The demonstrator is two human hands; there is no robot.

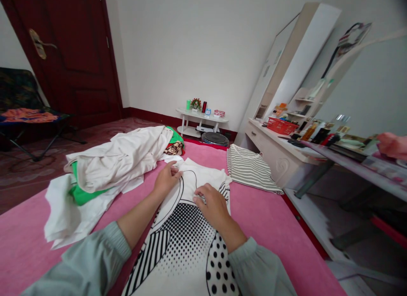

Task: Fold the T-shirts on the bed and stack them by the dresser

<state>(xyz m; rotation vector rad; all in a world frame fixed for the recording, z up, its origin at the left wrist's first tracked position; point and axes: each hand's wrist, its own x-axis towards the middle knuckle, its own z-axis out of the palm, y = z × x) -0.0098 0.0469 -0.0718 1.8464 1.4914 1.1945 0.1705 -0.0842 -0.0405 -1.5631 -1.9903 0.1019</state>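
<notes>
**One garment [190, 228] on a pink cover [260, 228]**

Any lettering on the bottles [310, 131], far to the right of the right grip [213, 205], is too small for us to read. Just left of them we count one red basket [281, 126].

We see one garment beneath and between the two grips, running back toward us. The left grip [165, 178] rests at its left edge, fingers lightly bent; the right grip lies over its right part, fingers curled near the thumb. We cannot tell whether either pinches fabric.

Beyond the right grip, to its right, we find one striped shirt [251, 166] lying flat. Left of the left grip is one pile [124, 154] of white and green clothes. Well beyond both grips, one stand [199, 114] carries one green cup [188, 104] and one red can [204, 106].
</notes>
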